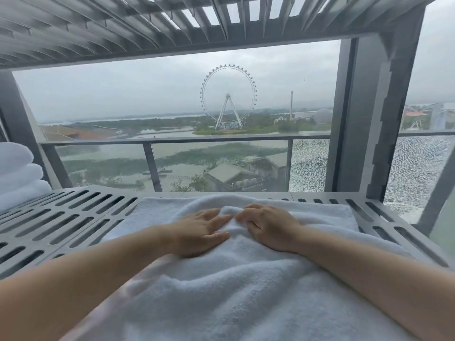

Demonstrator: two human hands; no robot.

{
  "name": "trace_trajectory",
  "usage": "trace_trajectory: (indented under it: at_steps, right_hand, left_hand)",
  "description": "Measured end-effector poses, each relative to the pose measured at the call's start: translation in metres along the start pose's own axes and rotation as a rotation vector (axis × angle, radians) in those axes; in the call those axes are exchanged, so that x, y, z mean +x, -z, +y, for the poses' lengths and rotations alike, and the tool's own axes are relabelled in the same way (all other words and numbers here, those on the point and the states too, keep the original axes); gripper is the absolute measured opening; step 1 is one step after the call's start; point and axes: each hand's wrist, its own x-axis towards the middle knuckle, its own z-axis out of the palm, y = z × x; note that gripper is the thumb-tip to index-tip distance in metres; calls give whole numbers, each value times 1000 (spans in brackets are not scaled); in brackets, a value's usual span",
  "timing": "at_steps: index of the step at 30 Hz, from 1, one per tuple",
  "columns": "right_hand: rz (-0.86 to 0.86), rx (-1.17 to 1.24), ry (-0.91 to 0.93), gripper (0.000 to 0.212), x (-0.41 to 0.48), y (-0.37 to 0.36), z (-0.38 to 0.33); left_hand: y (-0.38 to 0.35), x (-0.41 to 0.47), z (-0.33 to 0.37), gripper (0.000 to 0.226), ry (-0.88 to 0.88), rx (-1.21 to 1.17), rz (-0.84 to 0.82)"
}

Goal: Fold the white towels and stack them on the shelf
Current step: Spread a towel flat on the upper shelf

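Nearest the lens, two bare forearms reach forward over a white towel [234,291], whose near end spills off the front edge of a grey slotted metal shelf [73,217] toward the person. Its far end lies flat across the shelf, just short of the window. The towel's long axis therefore runs away from the body, and both hands sit on it about midway, almost touching. The left hand [204,232] lies flat with straight fingers, pressing the cloth down. The right hand [268,227] has its fingers curled into a raised ridge of terry and appears to pinch that fold, though the fingertips are partly buried. I judge this to be mid-fold: the cloth is still rumpled, and the hanging half probably needs to be carried forward over the far half. A stack of folded towels [17,173] stands at the left end of the same shelf, well apart from the hands and cut off by the frame edge. The left hand is the nearer one to it. By count there is one towel in work, three rounded layers in the stack, two hands, and a second slotted shelf overhead. Beyond the glass stand a balcony railing and one Ferris wheel [229,97].
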Motion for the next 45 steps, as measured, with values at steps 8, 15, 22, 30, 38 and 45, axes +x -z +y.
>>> trace_trajectory:
  at_steps: [8, 15, 22, 30, 38, 45]
  right_hand:
    - [139, 64, -200, 25, -2, 28, 6]
    - [-137, -113, -387, 24, -8, 76, 47]
    - [-221, -313, -409, 17, -9, 59, 54]
    - [9, -549, -349, 20, 19, 68, 52]
    - [-76, -73, -416, 41, 11, 8, 35]
    - [-277, -104, -546, 63, 0, 7, 43]
  left_hand:
    - [43, 55, 45, 30, 33, 215, 213]
    - [15, 85, 46, 20, -66, -84, 492]
    - [0, 84, 44, 27, -248, -206, 463]
    - [4, 76, 45, 39, -134, -100, 481]
    - [-4, 85, 36, 53, -30, -82, 111]
    - [-4, 84, 34, 66, 32, -70, 73]
